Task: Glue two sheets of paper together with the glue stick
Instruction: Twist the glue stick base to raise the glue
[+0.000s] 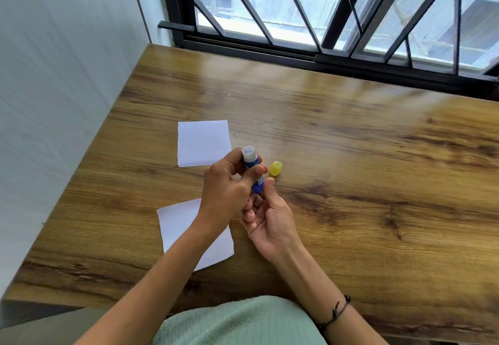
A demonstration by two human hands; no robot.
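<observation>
Uncapped glue stick held over the tabletop, paper waiting below.

The left hand (pixel 226 190) wraps its fingers round the blue glue stick (pixel 252 167), white mouth tilted up and away, while the right hand (pixel 266 216) pinches the base between thumb and fingertips, probably to twist glue up. The yellow cap (pixel 275 168) lies just beside on the wooden tabletop (pixel 351 155). The stick looks light, rigid and smooth plastic; a grip round the mid-barrel seems best, clear of the sticky end. The far sheet (pixel 203 143) lies flat and bare; the near sheet (pixel 172 225) is partly under the left forearm. Both look thin, limp and apt to slide or crease, so pinning one with flat fingers while gluing seems wise.
</observation>
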